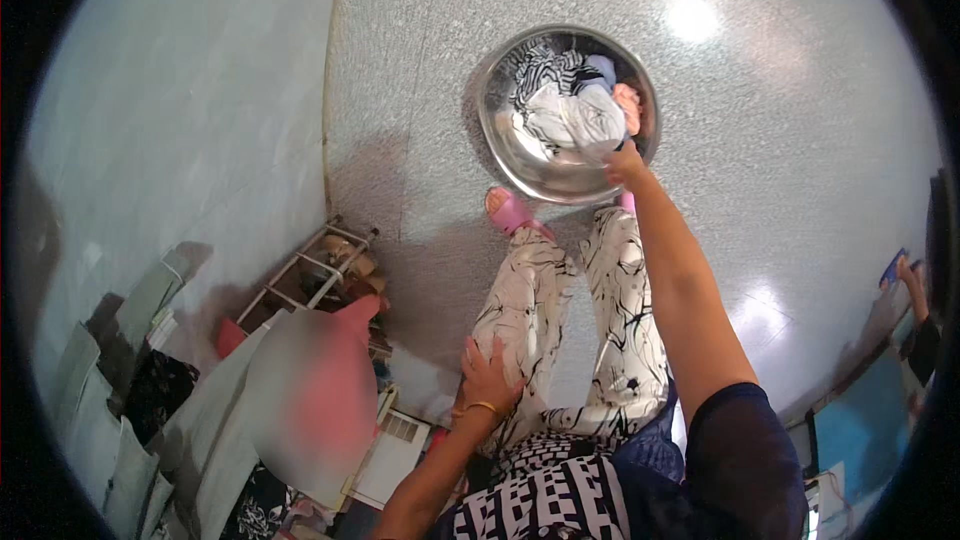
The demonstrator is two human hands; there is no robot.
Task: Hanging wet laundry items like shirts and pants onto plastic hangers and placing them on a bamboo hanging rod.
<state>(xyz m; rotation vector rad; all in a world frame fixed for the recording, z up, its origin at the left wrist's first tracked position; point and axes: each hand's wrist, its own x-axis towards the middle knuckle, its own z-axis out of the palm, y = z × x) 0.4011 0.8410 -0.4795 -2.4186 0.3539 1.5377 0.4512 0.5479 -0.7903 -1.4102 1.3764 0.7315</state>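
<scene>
A round steel basin (525, 184) stands on the floor before my feet. Inside it lie a white cloth (574, 116), a black-and-white striped cloth (547, 71), a pale blue cloth (600, 71) and a salmon cloth (628, 106). My right hand (626, 163) reaches over the basin's near right rim, close to the white cloth's edge; its fingers are blurred, and whether they grip anything cannot be told. My left hand (489, 379) rests with fingers spread on my patterned trouser leg, holding nothing.
To the left, a metal rack (311, 262) with things on it stands by the wall. Below it are hanging cloths (217, 405) and a blurred patch over something pink. At the far right, part of another person (916, 296) shows, with a blue sandal. My feet wear pink sandals (512, 214).
</scene>
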